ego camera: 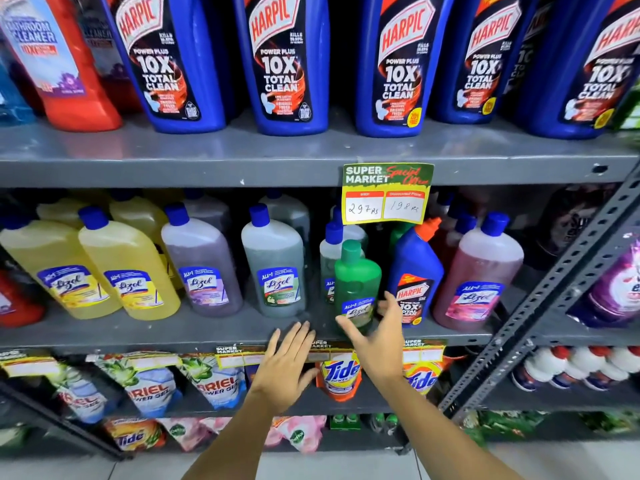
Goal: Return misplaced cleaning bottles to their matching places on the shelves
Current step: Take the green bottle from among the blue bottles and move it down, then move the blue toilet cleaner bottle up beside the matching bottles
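Two bare forearms rise from the bottom edge of the frame toward the middle shelf (207, 336). The left hand (284, 367) is spread flat, fingers loose, holding nothing, its fingertips (300, 328) at the shelf's front lip. The right hand (375, 336), just right of centre, is open around the base of a green bottle (356, 284): thumb to the left of the label, fingers curled at the right side. Whether it grips the bottle or has just let go, I cannot tell; the bottle stands upright on the shelf either way.

Just beside it on the right stands a small Harpic bottle (414, 275) with an orange spout, wedged between the green bottle and a pink Lizol (476, 271). Left of the green one run a grey-green Lizol (275, 261), a purple one (202, 261) and yellow ones (128, 265).

Further back, in the upper half of the frame, the top shelf carries a row of big Harpic bottles (284, 60).

The step in hand looks like setting the green bottle among the Lizols. The small Harpic seems the likely stray; the next move would call for the right hand to shift one place rightward, close round its body and lift it clear of the price tag (387, 194) hanging above.
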Available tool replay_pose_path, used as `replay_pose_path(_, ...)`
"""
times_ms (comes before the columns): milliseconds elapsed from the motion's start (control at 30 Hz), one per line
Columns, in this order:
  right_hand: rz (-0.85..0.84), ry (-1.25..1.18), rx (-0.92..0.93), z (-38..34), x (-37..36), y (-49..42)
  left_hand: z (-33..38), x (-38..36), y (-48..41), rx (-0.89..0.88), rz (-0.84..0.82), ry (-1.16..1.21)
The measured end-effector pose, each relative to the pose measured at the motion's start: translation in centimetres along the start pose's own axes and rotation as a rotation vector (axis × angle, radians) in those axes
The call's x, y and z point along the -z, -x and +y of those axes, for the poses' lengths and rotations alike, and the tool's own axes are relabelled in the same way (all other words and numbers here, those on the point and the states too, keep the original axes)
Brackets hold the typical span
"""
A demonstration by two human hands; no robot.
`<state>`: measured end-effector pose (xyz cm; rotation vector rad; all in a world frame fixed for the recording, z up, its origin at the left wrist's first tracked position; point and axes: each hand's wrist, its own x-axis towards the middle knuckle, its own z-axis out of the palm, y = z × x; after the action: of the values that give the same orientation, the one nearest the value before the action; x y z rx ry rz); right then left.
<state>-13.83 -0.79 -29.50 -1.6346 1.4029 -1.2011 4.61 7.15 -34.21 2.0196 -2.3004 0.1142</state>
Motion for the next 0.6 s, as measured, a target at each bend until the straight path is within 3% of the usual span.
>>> replay_pose_path(133, 0.391, 0.003, 0.153, 0.1, 3.7, -0.8, 0.0, -0.4, 0.0, 0.020, -0.013, -0.028)
replay_pose_path(200, 0.468, 0.058, 0.122, -0.4, 5.1, -2.8, 0.1, -0.5, 0.0, 0.030, -0.029, -0.049)
replay_pose_path(433, 0.267, 0.132, -0.050, -0.4, 4.9, -6.5, 0.2, -0.6, -0.1, 0.041, -0.043, 0.010)
replay_pose_path(600, 0.284, 0.087, -0.105, 0.3, 4.8, -7.2, 0.0, -0.8, -0.2, 0.046, -0.115, -0.007)
